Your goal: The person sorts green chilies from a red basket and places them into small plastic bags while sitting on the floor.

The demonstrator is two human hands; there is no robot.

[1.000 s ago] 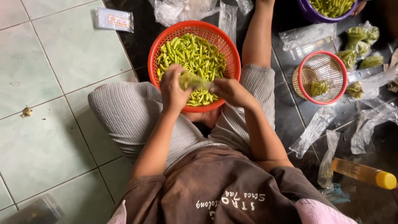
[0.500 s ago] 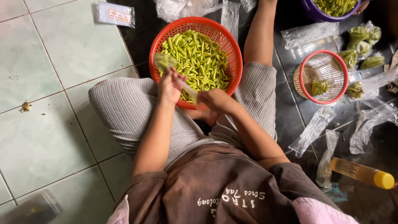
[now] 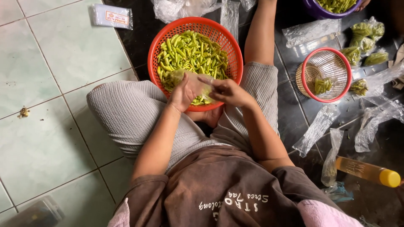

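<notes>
Over the near rim of the round red plastic basket (image 3: 156, 46) of green chillies (image 3: 189, 52), the left hand (image 3: 182, 94) and right hand (image 3: 225, 91) meet, each pinching the small clear plastic bag (image 3: 198, 82). The film looks light, limp and slippery; gripping its mouth edges seems safest.

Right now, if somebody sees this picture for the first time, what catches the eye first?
The big red basket heaped with green chillies, top centre, stands out most. Over its near edge, the left hand and the right hand hold a clear plastic bag. To the right, on dark floor, sits a smaller red basket.
</notes>
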